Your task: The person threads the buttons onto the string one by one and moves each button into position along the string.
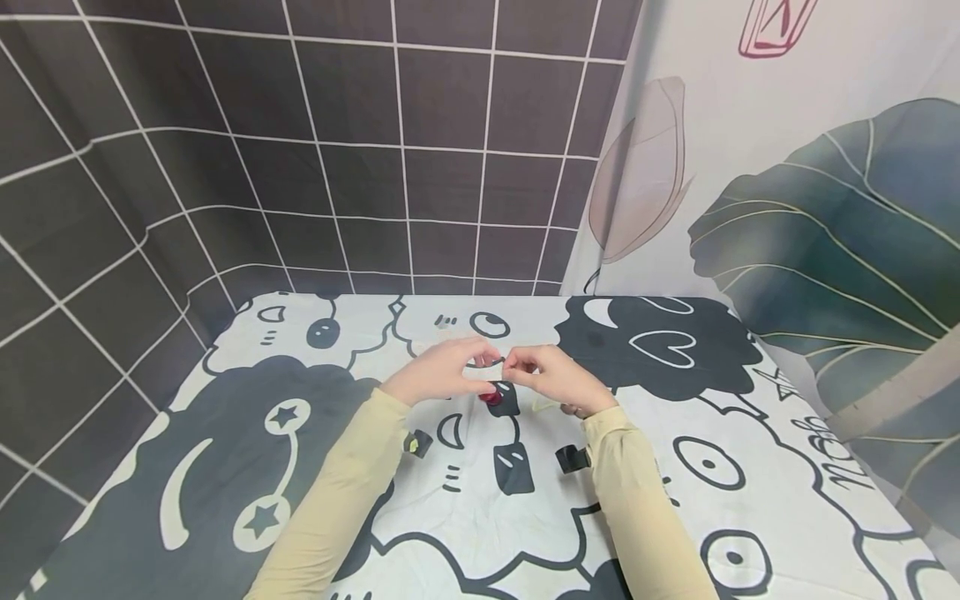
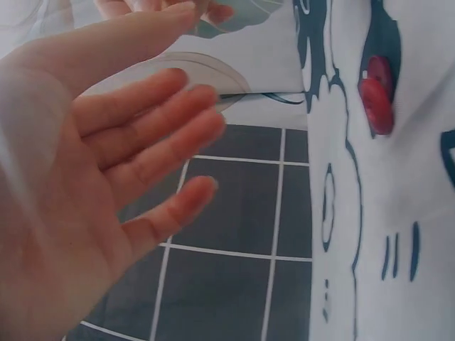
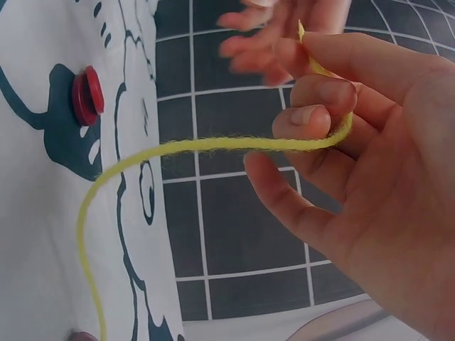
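Observation:
My right hand (image 1: 558, 377) pinches a strand of yellow yarn (image 3: 213, 143) between thumb and index finger. The yarn's short tip sticks up past the fingertips; the rest passes by the curled fingers and hangs down toward the cloth. My left hand (image 2: 106, 156) is held facing the right hand, its fingers spread and loosely straight, with nothing seen in its grasp. Below the hands, two red round discs (image 3: 87, 96), like buttons, lie together on the cloth. In the head view the red discs (image 1: 491, 397) show just under the left fingertips.
A black-and-white cartoon cloth (image 1: 465, 533) covers the table. Small black objects (image 1: 573, 458) sit beside the forearms. Part of a brownish round thing (image 3: 84, 336) shows at the right wrist view's lower edge. A dark tiled curtain (image 1: 360, 183) hangs behind, a leaf-patterned one (image 1: 825, 225) at right.

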`<state>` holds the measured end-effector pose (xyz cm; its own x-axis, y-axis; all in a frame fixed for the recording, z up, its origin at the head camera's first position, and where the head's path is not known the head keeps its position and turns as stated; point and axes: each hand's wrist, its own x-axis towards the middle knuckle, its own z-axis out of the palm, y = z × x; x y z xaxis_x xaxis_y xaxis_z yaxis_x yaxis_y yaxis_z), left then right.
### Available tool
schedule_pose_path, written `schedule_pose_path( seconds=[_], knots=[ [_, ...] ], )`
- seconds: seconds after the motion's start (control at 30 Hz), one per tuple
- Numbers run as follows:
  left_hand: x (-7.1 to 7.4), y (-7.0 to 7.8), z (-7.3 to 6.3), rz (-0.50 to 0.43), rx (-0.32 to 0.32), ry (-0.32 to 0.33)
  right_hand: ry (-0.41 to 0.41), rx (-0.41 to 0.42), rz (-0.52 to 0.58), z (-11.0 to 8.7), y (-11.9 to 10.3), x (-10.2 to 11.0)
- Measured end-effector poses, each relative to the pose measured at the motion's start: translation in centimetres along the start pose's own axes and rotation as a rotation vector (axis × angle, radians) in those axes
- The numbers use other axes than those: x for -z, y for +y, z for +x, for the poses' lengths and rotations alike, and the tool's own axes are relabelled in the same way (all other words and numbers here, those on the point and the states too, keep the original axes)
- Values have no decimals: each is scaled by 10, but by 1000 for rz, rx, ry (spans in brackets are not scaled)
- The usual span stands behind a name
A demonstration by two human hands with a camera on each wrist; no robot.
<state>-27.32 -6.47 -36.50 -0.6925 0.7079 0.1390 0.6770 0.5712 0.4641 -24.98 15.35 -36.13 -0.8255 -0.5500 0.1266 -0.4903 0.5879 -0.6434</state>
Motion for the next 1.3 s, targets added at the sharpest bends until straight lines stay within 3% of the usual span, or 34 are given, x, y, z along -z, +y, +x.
schedule_pose_path(
  seconds=[0.2,0.57,0.93,1.17,1.3],
  knots=[
    [-11,-5,4,47,-16,-100,-23,-5,4,-1,0,3],
    [-28,-11,7,-11,-3,-211,-51,0,-1,-3,4,5],
    [-41,-18,9,99,-34,-189,-89,-29,17,-2,7,6],
    [-45,-19,11,89,26,-166,-107,-43,15,-1,8,6],
    [-44,-20,9,82,-1,-147,-111,-52,18,-2,8,6]
  ],
)
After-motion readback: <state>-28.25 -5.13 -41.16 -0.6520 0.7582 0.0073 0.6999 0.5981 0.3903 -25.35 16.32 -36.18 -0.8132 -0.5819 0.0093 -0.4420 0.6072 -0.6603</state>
